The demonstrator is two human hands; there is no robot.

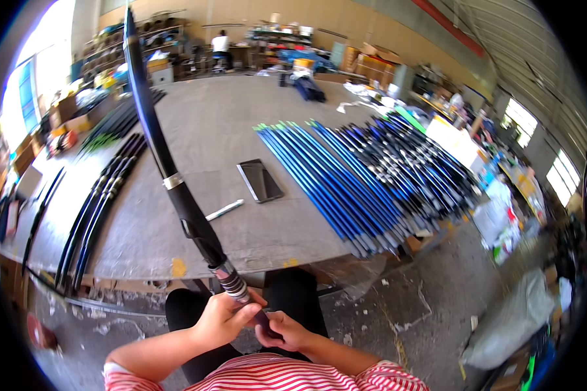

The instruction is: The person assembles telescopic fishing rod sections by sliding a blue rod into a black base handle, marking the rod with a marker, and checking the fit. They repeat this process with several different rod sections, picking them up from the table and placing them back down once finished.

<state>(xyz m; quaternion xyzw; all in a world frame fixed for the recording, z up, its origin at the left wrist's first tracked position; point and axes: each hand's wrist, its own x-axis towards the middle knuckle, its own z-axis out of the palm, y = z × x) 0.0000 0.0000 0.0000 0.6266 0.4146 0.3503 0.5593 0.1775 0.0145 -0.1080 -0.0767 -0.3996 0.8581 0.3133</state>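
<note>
A long dark blue and black fishing rod (188, 207) slants up from my lap toward the far left, with a silver ring partway along it. My left hand (223, 318) is closed around it just below the ribbed metallic fitting (231, 281). Lower down, at the rod's butt end, my right hand (287, 331) has its fingers wrapped round the dark grip. On the table beyond lie a black phone (260, 180) and a white pen (225, 210), the pen right beside the rod.
Rows of blue rods (319, 179) and darker rods with fittings (404, 163) cover the right of the grey table (202, 98). More black rods (101, 205) lie at left. A white sack (512, 322) stands on the floor. A person (220, 44) sits far back.
</note>
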